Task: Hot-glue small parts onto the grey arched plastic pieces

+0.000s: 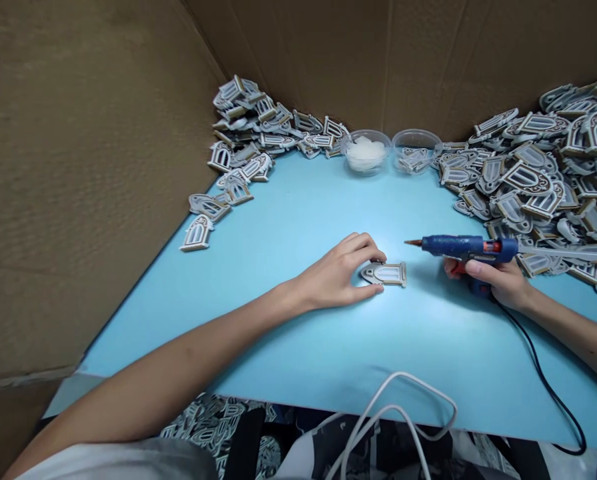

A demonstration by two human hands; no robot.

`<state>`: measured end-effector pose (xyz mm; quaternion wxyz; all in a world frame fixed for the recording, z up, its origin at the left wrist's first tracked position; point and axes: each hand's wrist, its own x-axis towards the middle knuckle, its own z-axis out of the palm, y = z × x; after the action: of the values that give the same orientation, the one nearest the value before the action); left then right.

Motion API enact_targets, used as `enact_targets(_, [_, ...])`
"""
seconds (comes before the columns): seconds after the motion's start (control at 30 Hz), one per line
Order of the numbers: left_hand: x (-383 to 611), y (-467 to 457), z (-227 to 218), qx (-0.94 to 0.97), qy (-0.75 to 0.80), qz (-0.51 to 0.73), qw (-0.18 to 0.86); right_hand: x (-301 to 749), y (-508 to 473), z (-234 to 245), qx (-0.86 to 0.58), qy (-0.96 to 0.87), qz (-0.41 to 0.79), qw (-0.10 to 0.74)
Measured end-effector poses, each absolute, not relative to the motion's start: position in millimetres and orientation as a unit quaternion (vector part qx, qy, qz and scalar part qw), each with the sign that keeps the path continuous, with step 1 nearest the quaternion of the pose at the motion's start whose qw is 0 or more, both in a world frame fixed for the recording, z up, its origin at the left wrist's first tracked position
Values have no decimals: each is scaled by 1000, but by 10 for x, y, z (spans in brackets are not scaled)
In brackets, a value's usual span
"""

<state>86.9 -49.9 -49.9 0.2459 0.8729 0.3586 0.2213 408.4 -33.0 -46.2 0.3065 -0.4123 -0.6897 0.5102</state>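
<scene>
My left hand (346, 273) rests on the blue tabletop, thumb and fingers closed around the pointed end of a small arched window-shaped piece (389, 274). That piece lies flat, pale inside with a brown-gold edge, its straight base facing right. My right hand (498, 280) grips a blue hot glue gun (461, 248) by its handle, fingers by the red trigger. Its nozzle points left, above and to the right of the piece, apart from it. A long translucent glue stick (568, 253) sticks out of the gun's back.
Similar pieces are heaped at the back left (258, 127) and the right (533, 173). Two clear cups stand at the back, one with white material (366, 155), one with small pieces (414, 160). A black cord (538, 360) and white cable (403, 377) lie near the front. Cardboard walls (303, 60) surround the table.
</scene>
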Motion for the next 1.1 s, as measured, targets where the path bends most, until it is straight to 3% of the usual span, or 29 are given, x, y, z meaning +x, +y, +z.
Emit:
enact_targets(0.17, [875, -480, -517, 868, 337, 234, 279, 4019, -420, -431, -391, -758, 477, 211])
enact_targets(0.47, [891, -488, -497, 859, 338, 228, 310, 3894, -518, -490, -400, -806, 392, 194])
enact_targets(1.1, [889, -475, -556, 862, 322, 242, 308, 3833, -484, -397, -395, -806, 413, 155])
